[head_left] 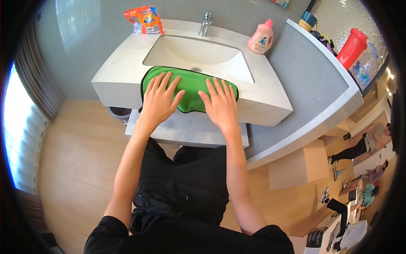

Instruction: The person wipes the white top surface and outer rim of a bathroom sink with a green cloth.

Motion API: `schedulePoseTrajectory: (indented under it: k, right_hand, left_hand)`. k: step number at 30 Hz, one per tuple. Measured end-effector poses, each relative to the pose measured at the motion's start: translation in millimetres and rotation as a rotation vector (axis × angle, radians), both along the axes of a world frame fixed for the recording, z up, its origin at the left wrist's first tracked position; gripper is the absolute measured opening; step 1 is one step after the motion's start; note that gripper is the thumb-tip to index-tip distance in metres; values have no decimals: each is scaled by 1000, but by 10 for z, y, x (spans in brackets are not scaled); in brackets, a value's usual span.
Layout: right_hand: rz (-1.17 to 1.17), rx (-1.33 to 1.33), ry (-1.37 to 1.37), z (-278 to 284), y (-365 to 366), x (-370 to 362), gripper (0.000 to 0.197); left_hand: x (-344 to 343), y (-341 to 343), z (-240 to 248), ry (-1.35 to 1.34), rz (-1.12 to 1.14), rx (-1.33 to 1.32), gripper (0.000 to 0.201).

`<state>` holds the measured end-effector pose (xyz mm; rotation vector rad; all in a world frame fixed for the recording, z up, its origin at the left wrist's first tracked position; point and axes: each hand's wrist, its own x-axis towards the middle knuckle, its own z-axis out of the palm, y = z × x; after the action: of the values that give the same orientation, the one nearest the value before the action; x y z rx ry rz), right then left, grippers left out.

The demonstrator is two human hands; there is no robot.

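A green cloth (190, 89) with a black edge lies over the front rim of the white washbasin (190, 48) and hangs a little down the counter's front. My left hand (162, 95) rests flat on the cloth's left part, fingers spread. On its right part lies my right hand (220, 99), palm down with the fingers stretched out. Neither hand grips the cloth. Behind the basin stands a chrome faucet (206, 24), and the drain shows just beyond the cloth's far edge.
An orange detergent bag (146, 20) stands at the counter's back left, a pink bottle (261, 38) at its back right. Beyond a grey partition (292, 84) are a red bottle (353, 47) and other items. Below sits a bin (119, 113). Several people are at far right.
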<state>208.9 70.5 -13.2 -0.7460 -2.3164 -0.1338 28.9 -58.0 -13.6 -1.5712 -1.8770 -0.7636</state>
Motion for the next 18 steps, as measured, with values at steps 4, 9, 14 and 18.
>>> schedulePoseTrajectory:
  k: [4, 9, 14, 18]
  right_hand:
    - [17, -53, -38, 22, 180, -240, 64]
    - [-18, -132, -130, 125, 451, -540, 69]
    - [-55, -363, -334, 342, 705, -786, 69]
    - [-89, -456, -410, 448, 757, -820, 64]
  left_hand:
    - [-211, 184, -29, 79, 55, -5, 53]
    - [-536, 541, 10, 98, 69, -85, 52]
    - [-835, 769, 194, -86, -9, -431, 52]
    - [-886, 841, 349, -226, -23, -566, 51]
